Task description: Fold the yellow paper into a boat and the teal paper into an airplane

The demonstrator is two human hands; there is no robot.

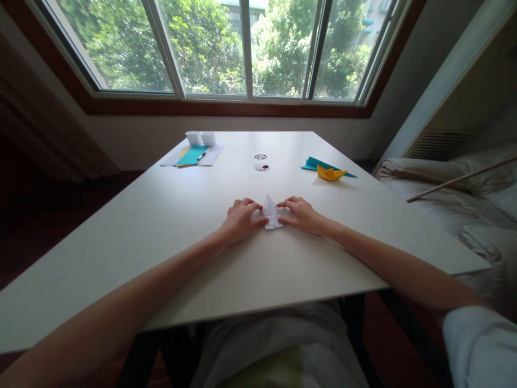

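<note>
A small piece of folded white paper [271,211] lies on the white table, its pointed tip facing the window and its short end facing me. My left hand [243,218] grips its left edge between thumb and fingers. On the opposite edge, my right hand [299,214] pinches the paper in the same way. Both hands rest low at the tabletop. Creases run along and across the paper, but the finer folds are too small to make out.
Farther right stand a yellow paper boat [330,173] and a teal paper plane [323,164]. Two round discs [262,167] lie mid-table. At the back left, teal paper [193,154], other sheets and a marker [202,155] lie before white folded boxes [208,139]. A sofa [436,194] stands right.
</note>
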